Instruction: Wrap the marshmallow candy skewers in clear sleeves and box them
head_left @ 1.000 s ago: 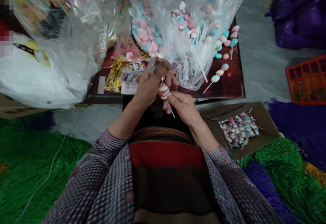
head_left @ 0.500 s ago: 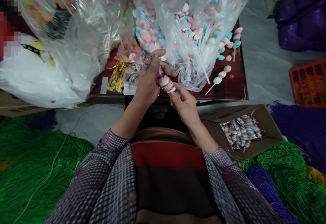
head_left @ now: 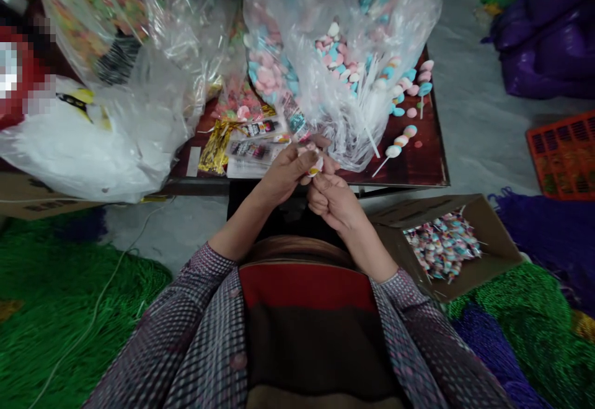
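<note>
My left hand is closed around a marshmallow lollipop in a printed clear wrapper, just off the table's front edge. The wrapper's patterned upper part reaches up past the fingers. My right hand pinches the lower end of the lollipop, with its fingers curled in; the stick is hidden. Left of the hands lie gold twist ties and flat printed bags. A bare marshmallow skewer rests on the table to the right.
Large clear bags of pink, blue and white marshmallows stand at the back, beside a bundle of white sticks. A white plastic bag sits on the left. An open carton of wrapped lollipops is at lower right.
Both hands have come down and closer together, bringing the lollipop nearer to me. My left fingers now cover more of it. The printed bags on the table show more fully.
</note>
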The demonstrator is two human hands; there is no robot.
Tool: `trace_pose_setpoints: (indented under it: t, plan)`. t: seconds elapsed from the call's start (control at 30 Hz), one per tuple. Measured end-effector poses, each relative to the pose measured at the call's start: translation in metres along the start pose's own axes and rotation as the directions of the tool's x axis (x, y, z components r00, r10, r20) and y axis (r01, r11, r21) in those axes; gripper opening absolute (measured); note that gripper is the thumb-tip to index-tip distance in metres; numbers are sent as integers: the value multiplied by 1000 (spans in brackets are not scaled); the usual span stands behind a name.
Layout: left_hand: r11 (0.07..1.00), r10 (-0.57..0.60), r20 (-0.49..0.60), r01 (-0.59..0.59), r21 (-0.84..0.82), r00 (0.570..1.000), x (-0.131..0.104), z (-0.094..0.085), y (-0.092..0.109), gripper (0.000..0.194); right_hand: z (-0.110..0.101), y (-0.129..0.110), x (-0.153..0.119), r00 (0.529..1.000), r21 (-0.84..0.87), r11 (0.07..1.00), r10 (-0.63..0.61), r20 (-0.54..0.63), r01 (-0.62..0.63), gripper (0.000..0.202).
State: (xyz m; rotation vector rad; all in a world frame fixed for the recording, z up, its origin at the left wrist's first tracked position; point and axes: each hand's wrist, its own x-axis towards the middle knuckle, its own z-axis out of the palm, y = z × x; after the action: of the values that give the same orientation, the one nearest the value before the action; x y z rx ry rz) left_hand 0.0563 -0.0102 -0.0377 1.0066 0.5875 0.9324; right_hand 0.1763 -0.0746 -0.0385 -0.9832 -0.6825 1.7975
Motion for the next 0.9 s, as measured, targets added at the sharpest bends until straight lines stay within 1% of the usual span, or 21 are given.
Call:
trace_pose_setpoints:
  t: [0.1, 0.2, 0.27, 0.33, 0.43, 0.5, 0.57, 0.67, 0.73, 0.77, 0.8, 0.87, 0.9]
  plan:
    - [999, 2, -63, -4, -40, 998, 2, 0, -3, 48, 0, 0, 0, 992, -130, 987, -106, -61, 98, 52]
    - [993, 42, -174, -60, -101, 984, 6, -1, 0, 37, -2, 0, -4, 973, -355, 916, -224, -58, 189, 47]
    - [992, 50, -221, -75, -104, 974, 8, -2, 2, 33, -3, 0, -7, 964, -447, 869, -260, -49, 211, 44]
    - [995, 26, -196, -44, -90, 980, 6, -3, 2, 37, -4, 3, -8, 957, -446, 867, -282, -70, 223, 42]
    - [997, -31, -64, 27, -66, 997, 0, -2, 0, 48, -4, 7, -7, 947, -381, 894, -300, -117, 236, 42]
    - [996, -69, -29, 67, -54, 997, -3, 1, -2, 54, -3, 10, -5, 935, -384, 887, -328, -137, 255, 42]
    - [994, -104, -46, 102, -50, 993, -5, 4, -4, 54, -2, 12, -3, 916, -426, 860, -373, -149, 281, 42]
    - [989, -143, -62, 141, -33, 988, -6, 10, -8, 54, -2, 16, 1, 871, -499, 806, -457, -180, 320, 42]
    - [989, -149, -64, 149, -11, 987, -5, 12, -12, 53, -4, 17, 2, 844, -535, 778, -497, -204, 329, 41]
    - [990, -144, -73, 144, -1, 987, -5, 12, -15, 52, -5, 16, 2, 842, -552, 768, -501, -200, 326, 40]
    - [992, -125, -95, 126, 8, 988, -4, 11, -17, 51, -7, 14, 1, 851, -577, 752, -495, -175, 319, 38]
    - [998, -41, -168, 48, 38, 985, -2, 7, -18, 47, -12, 7, -2, 866, -654, 687, -492, -96, 317, 34]
    - [998, 12, -207, 1, 65, 978, -2, 5, -18, 45, -14, 3, -3, 855, -697, 638, -514, -70, 327, 32]
